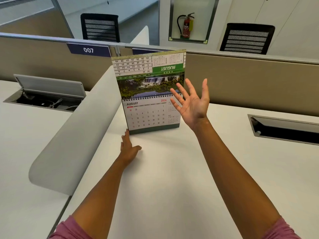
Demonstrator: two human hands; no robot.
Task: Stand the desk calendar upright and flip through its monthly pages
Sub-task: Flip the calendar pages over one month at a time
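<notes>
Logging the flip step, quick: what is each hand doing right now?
Left hand: open, flat on the desk, fingertips at the calendar base.
Right hand: open, fingers spread, holding nothing, beside the raised page.

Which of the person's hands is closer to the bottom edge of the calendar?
The left hand: flat on the desk, fingertips reaching the calendar at its bottom left corner. The right hand is raised, open, by the spiral binding.

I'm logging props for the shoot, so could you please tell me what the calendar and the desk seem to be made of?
The calendar looks like glossy printed paper pages on a dark wire spiral binding, with a stiffer green card base. The desk appears to be matte off-white laminate, smooth and without visible grain; its core is not visible.
</notes>
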